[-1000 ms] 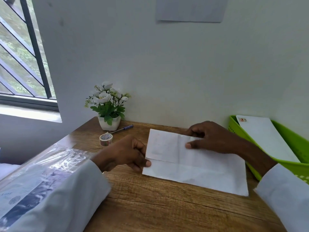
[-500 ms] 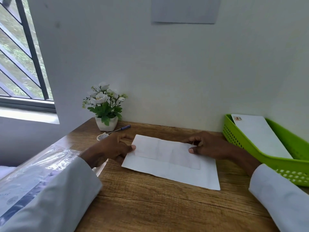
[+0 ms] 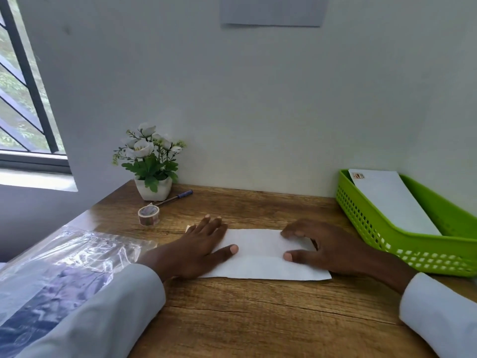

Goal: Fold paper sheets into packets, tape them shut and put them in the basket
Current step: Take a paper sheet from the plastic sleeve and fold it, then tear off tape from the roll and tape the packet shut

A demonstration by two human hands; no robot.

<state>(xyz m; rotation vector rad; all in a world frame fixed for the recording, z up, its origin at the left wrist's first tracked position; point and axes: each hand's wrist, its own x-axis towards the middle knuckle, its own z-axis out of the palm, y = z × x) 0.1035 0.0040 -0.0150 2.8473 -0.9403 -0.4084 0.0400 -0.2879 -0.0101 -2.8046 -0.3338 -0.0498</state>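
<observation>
A white folded paper sheet (image 3: 260, 257) lies flat on the wooden desk (image 3: 258, 319), in the middle. My left hand (image 3: 198, 249) presses palm-down on its left end, fingers spread. Fingertips and thumb of my right hand (image 3: 325, 249) press on the sheet's right end. A green plastic basket (image 3: 371, 228) stands at the right with one white taped packet (image 3: 392, 200) leaning inside it. A small roll of patterned tape (image 3: 148, 215) sits behind my left hand, apart from it.
A white pot of artificial flowers (image 3: 152, 161) stands at the back left against the wall, with a blue pen (image 3: 175, 198) beside it. A clear plastic pack of paper (image 3: 59, 275) lies at the left edge under my left sleeve. A window is at the far left.
The sheet has been folded over into a narrower strip and turned square to me. Both hands moved from gripping its edges to pressing flat on its ends. The tape roll has come into sight.
</observation>
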